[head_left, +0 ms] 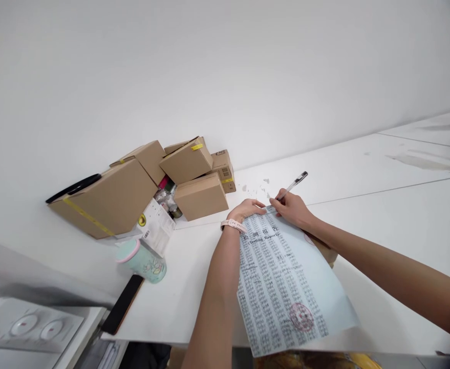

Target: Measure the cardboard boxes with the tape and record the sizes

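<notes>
My right hand (292, 209) is closed around a slim pen (294, 183), its upper end slanting up to the right. The pen's tip is hidden near the top edge of a pale blue printed sheet (273, 287). The sheet carries the heading "Testing Report", rows of small dark writing and a round red stamp. At the sheet's upper left corner rests my left hand (248, 209), fingers stretched toward the pen and pressing on the paper. A pale pink band (233, 225) circles the left wrist. Something brown (326, 252) lies partly under the sheet's right side.
Cardboard boxes (201, 196) are stacked against the wall on the left. Nearby stand a mint-green tumbler (146, 261), a white avocado-printed package (157, 225) and small jars (175, 211). The sheet's lower end overhangs the front edge of the white table (182, 302).
</notes>
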Available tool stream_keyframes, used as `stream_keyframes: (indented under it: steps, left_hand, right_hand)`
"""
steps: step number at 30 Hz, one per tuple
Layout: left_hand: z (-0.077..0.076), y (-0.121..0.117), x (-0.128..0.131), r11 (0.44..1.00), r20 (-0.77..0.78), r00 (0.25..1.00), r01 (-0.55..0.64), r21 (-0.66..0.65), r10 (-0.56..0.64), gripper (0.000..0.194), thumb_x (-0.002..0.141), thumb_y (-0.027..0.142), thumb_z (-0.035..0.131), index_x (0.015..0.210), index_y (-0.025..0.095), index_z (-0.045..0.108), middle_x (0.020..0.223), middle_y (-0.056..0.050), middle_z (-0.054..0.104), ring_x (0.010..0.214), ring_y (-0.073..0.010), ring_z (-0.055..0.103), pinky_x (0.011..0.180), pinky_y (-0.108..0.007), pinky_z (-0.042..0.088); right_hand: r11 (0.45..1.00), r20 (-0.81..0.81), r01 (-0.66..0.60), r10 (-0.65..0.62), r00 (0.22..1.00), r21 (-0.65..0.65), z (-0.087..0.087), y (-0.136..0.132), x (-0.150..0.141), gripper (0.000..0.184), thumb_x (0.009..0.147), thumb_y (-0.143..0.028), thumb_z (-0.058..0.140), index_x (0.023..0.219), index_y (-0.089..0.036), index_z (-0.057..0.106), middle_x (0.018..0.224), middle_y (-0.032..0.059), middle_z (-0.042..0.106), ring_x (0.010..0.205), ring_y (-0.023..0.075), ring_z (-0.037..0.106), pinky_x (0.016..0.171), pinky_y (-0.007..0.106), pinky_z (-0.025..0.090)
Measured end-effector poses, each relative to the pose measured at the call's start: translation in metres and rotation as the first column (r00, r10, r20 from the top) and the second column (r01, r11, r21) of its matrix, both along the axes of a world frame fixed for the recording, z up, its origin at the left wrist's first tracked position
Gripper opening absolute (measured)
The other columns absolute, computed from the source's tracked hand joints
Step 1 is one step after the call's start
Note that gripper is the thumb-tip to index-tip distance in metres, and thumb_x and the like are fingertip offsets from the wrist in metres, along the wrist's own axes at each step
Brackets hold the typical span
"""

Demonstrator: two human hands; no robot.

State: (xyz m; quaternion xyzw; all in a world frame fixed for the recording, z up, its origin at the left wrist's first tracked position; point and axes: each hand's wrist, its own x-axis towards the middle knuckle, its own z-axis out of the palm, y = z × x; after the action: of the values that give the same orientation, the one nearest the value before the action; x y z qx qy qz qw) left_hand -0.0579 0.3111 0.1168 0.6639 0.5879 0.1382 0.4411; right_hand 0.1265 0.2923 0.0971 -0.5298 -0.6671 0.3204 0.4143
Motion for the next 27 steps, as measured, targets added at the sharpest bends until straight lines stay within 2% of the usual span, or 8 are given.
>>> stream_keyframes:
  steps: [6, 14, 27]
  left_hand:
    - [0.005, -0.005, 0.005, 0.998, 0.054, 0.998, -0.034, 0.047, 0.031, 0.036, 0.097, 0.038, 0.064, 0.126, 0.017, 0.062, 0.128, -0.010, 0.063, 0.109, -0.0250, 0.065, 0.091, -0.045, 0.057]
    - [0.009, -0.013, 0.009, 0.980, 0.184, 0.977, -0.131, 0.150, 0.103, 0.038, 0.097, 0.039, 0.064, 0.127, 0.017, 0.062, 0.129, -0.009, 0.062, 0.110, -0.0271, 0.065, 0.092, -0.046, 0.057]
    - [0.012, -0.014, 0.011, 0.988, 0.231, 0.968, -0.124, 0.088, 0.101, 0.036, 0.098, 0.038, 0.063, 0.127, 0.018, 0.062, 0.130, -0.010, 0.062, 0.109, -0.0252, 0.065, 0.092, -0.045, 0.057]
  right_hand:
    - [0.996, 0.042, 0.013, -0.016, 0.999, 0.087, -0.003, 0.005, -0.006, 0.014, 0.077, -0.030, 0.053, 0.070, -0.026, 0.041, 0.052, -0.0042, 0.052, 0.054, 0.0175, 0.051, 0.061, 0.033, 0.036]
    - [0.993, 0.102, -0.006, -0.006, 0.995, 0.118, -0.005, 0.006, -0.005, 0.017, 0.079, -0.034, 0.052, 0.068, -0.026, 0.041, 0.053, -0.0033, 0.049, 0.056, 0.0175, 0.047, 0.059, 0.033, 0.032]
    - [0.991, 0.138, -0.037, 0.019, 0.990, 0.127, -0.013, 0.010, -0.004, 0.018, 0.081, -0.035, 0.053, 0.070, -0.026, 0.041, 0.053, -0.0037, 0.048, 0.054, 0.0171, 0.045, 0.058, 0.033, 0.031]
